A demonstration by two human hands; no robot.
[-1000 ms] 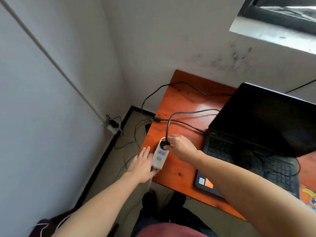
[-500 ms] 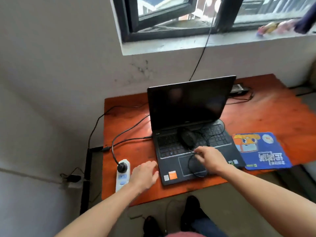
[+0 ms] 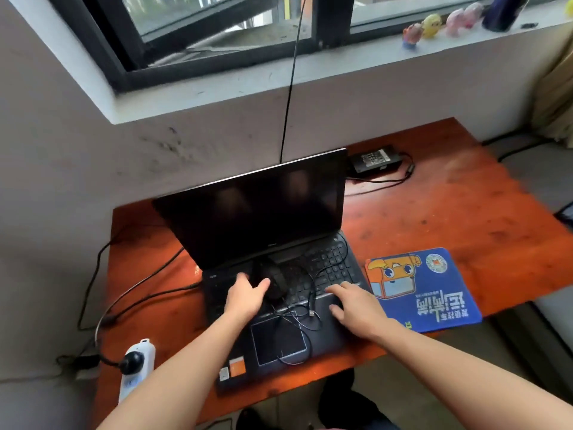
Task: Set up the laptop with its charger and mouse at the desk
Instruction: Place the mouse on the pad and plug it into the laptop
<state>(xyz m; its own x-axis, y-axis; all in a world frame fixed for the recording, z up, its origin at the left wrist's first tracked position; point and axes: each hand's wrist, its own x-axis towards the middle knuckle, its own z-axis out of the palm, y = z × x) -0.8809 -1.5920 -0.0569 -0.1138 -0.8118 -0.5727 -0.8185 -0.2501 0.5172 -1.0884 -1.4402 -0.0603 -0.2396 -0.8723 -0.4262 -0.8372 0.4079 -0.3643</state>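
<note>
Left hand point(image 3: 248, 294) has moved off the worktop point(image 3: 434, 212) near the power strip point(image 3: 138, 367) and up onto the keyboard; right hand point(image 3: 353, 305) has shifted from the trackpad area to the keyboard's right end. Left hand is open with fingers spread and its thumb against the black mouse point(image 3: 274, 282), not closed round it. Right hand is open with fingers splayed, holding nothing. The mouse sits on the keys of the open laptop point(image 3: 263, 212), whose screen is dark. The mouse cable point(image 3: 305, 330) lies looped over the trackpad, with its USB plug point(image 3: 311, 313) loose between the hands. The charger brick point(image 3: 375, 158) is behind the laptop on the right. A black plug point(image 3: 133, 361) is seated in the power strip. The blue mouse pad point(image 3: 424, 290) lies just right of the laptop.
</note>
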